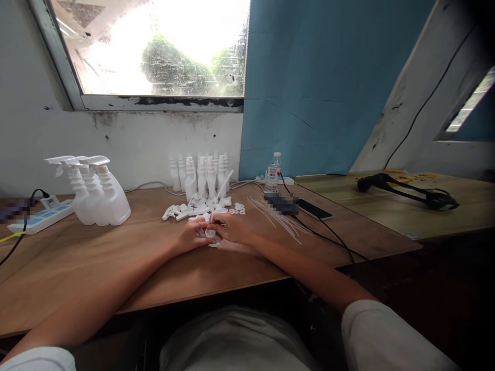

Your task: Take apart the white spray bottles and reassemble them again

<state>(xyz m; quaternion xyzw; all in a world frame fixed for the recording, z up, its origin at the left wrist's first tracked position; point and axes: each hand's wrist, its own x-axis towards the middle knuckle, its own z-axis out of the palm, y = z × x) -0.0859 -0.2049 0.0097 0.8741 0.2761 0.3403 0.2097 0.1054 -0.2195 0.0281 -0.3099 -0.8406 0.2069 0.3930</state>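
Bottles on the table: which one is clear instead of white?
The capped bottle with the label, nearest the blue sheet; the other bottles are milky white.

Hands [212,231] together, fingers seemingly pinched; forearms converge.

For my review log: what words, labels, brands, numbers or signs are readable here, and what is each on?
No text is readable.
Water bottle: label with red marks, too small.
White adapter by the left power strip: printed patch, too small.
Sticker at the right table's edge: too blurred.
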